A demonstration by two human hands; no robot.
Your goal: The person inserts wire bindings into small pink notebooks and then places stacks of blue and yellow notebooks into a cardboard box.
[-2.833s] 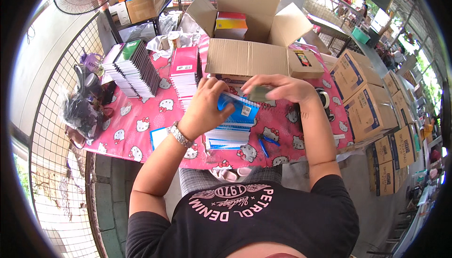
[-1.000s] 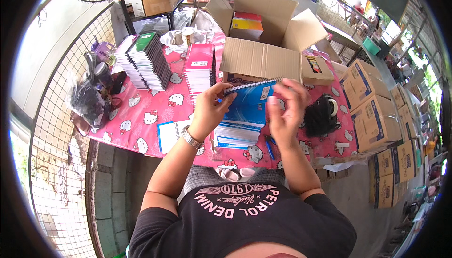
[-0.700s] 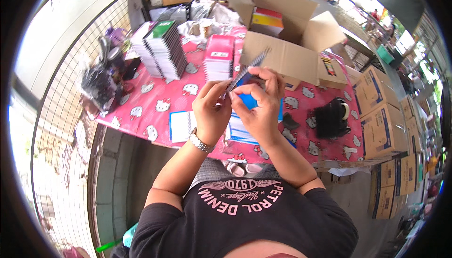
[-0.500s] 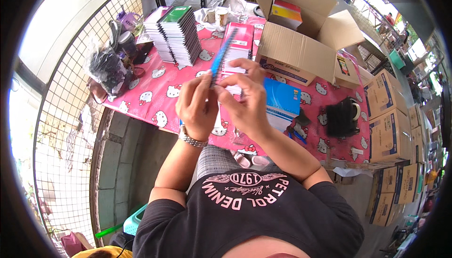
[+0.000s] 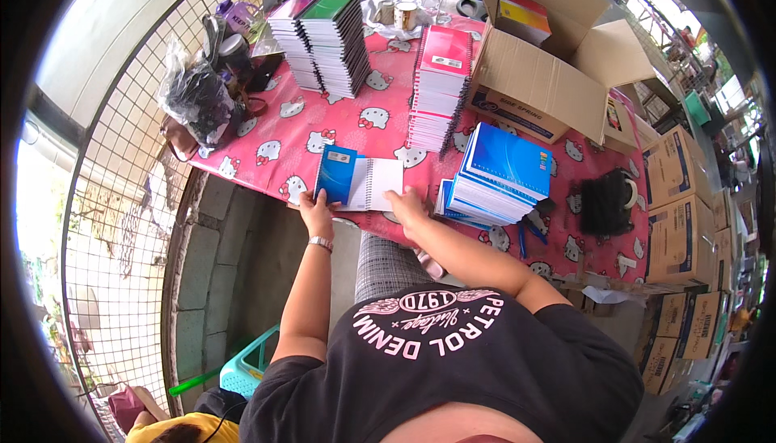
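Note:
A spiral notebook [image 5: 385, 184] lies open near the table's front edge, white pages spread on both sides of its wire binding. Left of those pages, a blue cover [image 5: 335, 178] with a small label shows; I cannot tell whether it belongs to a second notebook. My left hand [image 5: 318, 212] pinches the lower left corner of the blue cover, thumb on top. With fingers closed at the lower right corner of the white pages, my right hand [image 5: 409, 208] holds the open notebook. A pile of blue notebooks [image 5: 505, 170] stands just right of it.
Behind are a stack of pink notebooks [image 5: 440, 83] and tall piles with green [image 5: 330, 8] and pink covers. An open carton [image 5: 525, 79] stands at the back right. A black bundle [image 5: 605, 204] and blue-handled tool [image 5: 533, 231] lie right; plastic bags [image 5: 192, 103] sit left.
The blue notebook, held up edge-on before, is now down at the table's front edge with white pages open. Both hands have lowered and moved apart to its two sides.

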